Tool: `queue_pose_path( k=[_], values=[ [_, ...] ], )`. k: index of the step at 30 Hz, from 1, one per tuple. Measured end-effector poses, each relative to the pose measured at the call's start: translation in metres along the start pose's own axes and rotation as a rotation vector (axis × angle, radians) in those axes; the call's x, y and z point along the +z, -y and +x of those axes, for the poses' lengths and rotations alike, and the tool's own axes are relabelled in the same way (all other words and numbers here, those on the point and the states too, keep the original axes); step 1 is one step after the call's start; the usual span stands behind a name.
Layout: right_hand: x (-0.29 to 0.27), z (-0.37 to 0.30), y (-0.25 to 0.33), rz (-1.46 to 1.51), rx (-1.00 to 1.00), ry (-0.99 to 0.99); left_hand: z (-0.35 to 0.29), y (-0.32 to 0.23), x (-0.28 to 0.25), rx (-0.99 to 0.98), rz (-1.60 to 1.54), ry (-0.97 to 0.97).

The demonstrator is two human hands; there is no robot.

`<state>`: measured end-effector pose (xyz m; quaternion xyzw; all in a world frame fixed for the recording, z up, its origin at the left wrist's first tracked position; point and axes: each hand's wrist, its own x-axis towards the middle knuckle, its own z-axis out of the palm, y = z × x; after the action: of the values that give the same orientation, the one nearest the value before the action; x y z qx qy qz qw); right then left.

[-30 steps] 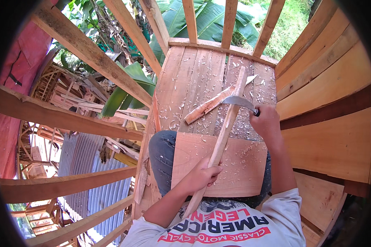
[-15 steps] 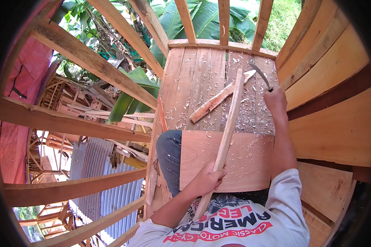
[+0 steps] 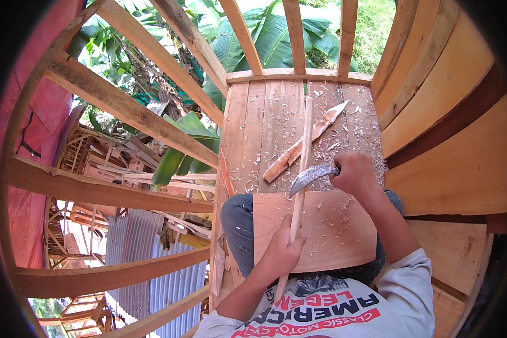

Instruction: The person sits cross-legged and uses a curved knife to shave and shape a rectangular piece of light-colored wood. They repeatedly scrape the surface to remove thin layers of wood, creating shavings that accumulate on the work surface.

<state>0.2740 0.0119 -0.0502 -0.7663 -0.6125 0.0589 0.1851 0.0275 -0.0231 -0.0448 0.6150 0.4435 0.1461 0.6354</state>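
My left hand (image 3: 285, 245) is closed round the lower part of a long, pale wooden stick (image 3: 305, 147), whose near end reaches my shirt. My right hand (image 3: 352, 173) grips the handle of a curved knife (image 3: 312, 177). The knife's blade lies across the stick, above my left hand; whether its edge bites into the wood I cannot tell. A flat wooden board (image 3: 335, 234) rests over my lap beneath both hands. Beyond it, a rough piece of wood with a pointed end (image 3: 304, 143) lies slantwise on the plank floor, partly behind the stick.
Pale shavings are scattered over the plank floor (image 3: 245, 121) and the lap board. Upright wooden slats (image 3: 118, 180) fence the left and far sides, and wide boards (image 3: 445, 180) form the right wall. Outside are banana leaves (image 3: 270, 45) and corrugated metal sheets (image 3: 135, 248).
My right hand has come down toward me, bringing the knife from beyond the stick's far end to across its middle. The stick stands slightly more upright in my left hand.
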Motion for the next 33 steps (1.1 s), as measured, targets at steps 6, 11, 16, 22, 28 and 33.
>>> queue_pose_path(
  k=[6, 11, 16, 22, 28, 33],
  values=[
    [0.010, 0.028, -0.013, 0.063, 0.150, -0.159, -0.004, -0.003, -0.002, -0.032, -0.071, 0.010],
    [-0.024, 0.051, -0.074, 0.228, 0.560, -0.242, -0.024, 0.007, 0.010, 0.023, -0.028, 0.244],
    [-0.027, 0.005, -0.039, 0.179, 0.324, -0.190, -0.006, 0.010, -0.007, -0.157, -0.354, 0.258],
    [-0.031, -0.028, -0.010, 0.054, 0.098, -0.106, -0.013, -0.007, -0.005, -0.155, -0.316, 0.336],
    [-0.035, 0.003, -0.045, -0.069, 0.257, -0.155, -0.028, -0.009, 0.001, -0.107, -0.172, 0.290],
    [-0.016, 0.022, -0.047, -0.069, 0.285, -0.125, -0.020, -0.010, 0.001, -0.210, -0.302, 0.276]
  ],
)
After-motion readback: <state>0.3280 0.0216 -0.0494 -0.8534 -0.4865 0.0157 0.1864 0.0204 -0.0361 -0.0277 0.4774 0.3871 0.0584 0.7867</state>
